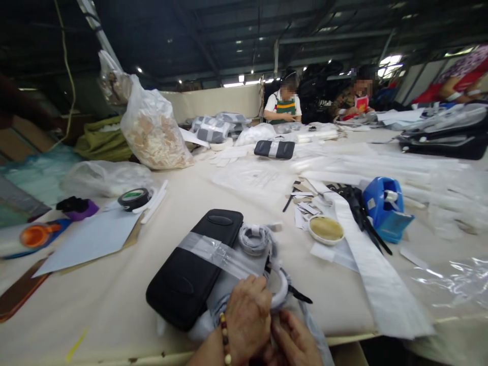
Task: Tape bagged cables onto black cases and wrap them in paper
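A black padded case (194, 269) lies tilted on the table in front of me, with a band of clear plastic wrap (213, 254) across its middle. Beside it on the right are a coiled grey cord (254, 240) and a white padded ring (281, 287) with grey straps. My left hand (249, 310), a beaded bracelet at its wrist, is closed against the ring and straps. Low and close by, my right hand (293, 338) has its fingers curled at the same bundle. What either hand pinches is hidden behind the fingers.
A blue tape dispenser (385, 208), a round dish of yellowish paste (326, 230) and a long white strip (369, 269) lie to the right. Left are paper sheets (91, 236) and a black tape roll (134, 199). Another wrapped case (274, 149) lies farther back; co-workers sit beyond.
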Demonstrator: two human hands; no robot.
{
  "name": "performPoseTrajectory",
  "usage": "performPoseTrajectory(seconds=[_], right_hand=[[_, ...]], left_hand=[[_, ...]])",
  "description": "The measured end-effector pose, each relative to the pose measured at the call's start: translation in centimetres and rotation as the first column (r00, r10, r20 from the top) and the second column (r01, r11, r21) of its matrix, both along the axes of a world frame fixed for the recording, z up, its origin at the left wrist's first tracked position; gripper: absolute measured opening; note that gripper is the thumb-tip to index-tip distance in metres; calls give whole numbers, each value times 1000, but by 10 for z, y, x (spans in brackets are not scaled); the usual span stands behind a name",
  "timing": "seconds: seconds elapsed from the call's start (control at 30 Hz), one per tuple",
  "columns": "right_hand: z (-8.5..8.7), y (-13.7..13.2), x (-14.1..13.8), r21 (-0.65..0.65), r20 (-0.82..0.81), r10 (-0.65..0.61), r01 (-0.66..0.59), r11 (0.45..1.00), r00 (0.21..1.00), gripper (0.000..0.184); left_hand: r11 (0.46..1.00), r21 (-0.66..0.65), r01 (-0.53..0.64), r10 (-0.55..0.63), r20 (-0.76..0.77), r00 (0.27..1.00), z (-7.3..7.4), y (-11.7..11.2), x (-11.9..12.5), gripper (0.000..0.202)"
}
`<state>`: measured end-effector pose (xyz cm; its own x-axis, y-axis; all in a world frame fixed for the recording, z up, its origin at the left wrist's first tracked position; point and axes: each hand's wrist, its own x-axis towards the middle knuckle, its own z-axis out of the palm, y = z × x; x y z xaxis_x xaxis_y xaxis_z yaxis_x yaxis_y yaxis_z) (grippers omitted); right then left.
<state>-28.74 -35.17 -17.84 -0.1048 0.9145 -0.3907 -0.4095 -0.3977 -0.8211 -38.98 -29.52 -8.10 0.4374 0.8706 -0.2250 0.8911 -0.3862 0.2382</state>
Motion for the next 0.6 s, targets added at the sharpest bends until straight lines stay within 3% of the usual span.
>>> performPoseTrajectory(seconds=[0.13, 0.37, 0.6], right_hand=[[9, 5, -3, -8, -31, -2, 1, 1000, 1000, 46], [11, 8, 6, -39, -11, -67, 67, 997, 998, 36], [17, 23, 6, -140, -104, -85, 70, 988, 991, 42]], left_hand=[[999, 38, 33, -33, 4, 999, -1, 0, -2, 25], [998, 35, 42, -41, -40, 998, 5, 2, -3, 25], [997, 35, 67, -66, -31, 997, 6, 3, -6, 22]])
